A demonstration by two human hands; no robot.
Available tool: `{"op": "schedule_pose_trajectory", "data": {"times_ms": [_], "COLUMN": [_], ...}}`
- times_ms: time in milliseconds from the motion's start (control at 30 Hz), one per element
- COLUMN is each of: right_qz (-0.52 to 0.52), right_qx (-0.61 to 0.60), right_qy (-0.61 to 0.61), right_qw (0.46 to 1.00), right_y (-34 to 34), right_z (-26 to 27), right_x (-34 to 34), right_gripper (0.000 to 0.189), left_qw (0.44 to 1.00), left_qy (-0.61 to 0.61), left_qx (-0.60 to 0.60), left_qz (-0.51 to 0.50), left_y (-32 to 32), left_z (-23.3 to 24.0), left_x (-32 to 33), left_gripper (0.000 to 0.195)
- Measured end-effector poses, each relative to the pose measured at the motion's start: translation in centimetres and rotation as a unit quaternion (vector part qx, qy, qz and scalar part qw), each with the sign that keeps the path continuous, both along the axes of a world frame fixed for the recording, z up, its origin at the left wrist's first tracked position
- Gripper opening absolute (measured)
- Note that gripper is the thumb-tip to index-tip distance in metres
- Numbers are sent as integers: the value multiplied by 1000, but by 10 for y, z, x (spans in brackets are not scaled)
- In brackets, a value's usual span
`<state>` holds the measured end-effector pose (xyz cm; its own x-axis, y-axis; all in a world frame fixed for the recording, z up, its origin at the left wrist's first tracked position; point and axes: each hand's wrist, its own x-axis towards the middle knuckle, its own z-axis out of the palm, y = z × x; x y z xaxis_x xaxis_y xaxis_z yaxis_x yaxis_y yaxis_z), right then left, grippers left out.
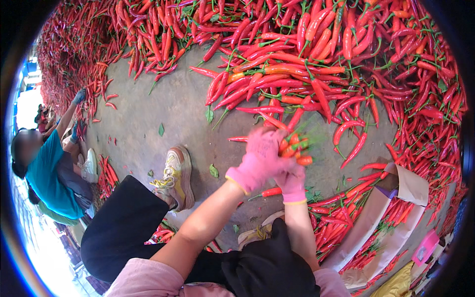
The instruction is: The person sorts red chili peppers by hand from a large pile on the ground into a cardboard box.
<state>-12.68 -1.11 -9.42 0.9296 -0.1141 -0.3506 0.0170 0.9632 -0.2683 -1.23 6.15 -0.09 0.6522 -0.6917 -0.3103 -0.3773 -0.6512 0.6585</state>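
Both my hands wear pink knit gloves with yellow cuffs and meet at the middle of the head view. My left hand (261, 156) and my right hand (292, 182) are closed around a small bunch of red and orange chili peppers (293, 148), with green stems pointing up and right, blurred. Just beyond the hands lies the edge of a big heap of red chili peppers (289, 70). One loose red chili pepper (238, 139) lies left of my gloves, and another (271, 192) lies below them on the concrete floor (144, 111).
At right stands an open cardboard box (365, 226), with more chilies (334, 215) beside it. A pink plastic container (425, 247) and a yellow sack (393, 282) are farther right. My shoe (178, 178) is on the floor. A co-worker in a teal shirt (48, 174) reaches toward the heap at left.
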Motion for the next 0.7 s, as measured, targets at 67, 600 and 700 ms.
{"op": "schedule_pose_trajectory", "data": {"times_ms": [67,600,700], "right_qz": [10,-14,113], "right_qx": [-72,-161,-230], "right_qy": [39,127,154], "right_qw": [997,979,954], "right_y": [-4,23,-31], "right_z": [16,73,58], "right_x": [-19,-47,14], "right_gripper": [67,64,56], "left_qw": [992,968,744], "left_qy": [60,206,526], "left_qx": [-79,-123,-275], "left_qz": [82,73,308], "left_y": [10,37,22], "left_z": [8,25,-10], "left_x": [-24,-42,-30], "left_gripper": [62,34,22]}}
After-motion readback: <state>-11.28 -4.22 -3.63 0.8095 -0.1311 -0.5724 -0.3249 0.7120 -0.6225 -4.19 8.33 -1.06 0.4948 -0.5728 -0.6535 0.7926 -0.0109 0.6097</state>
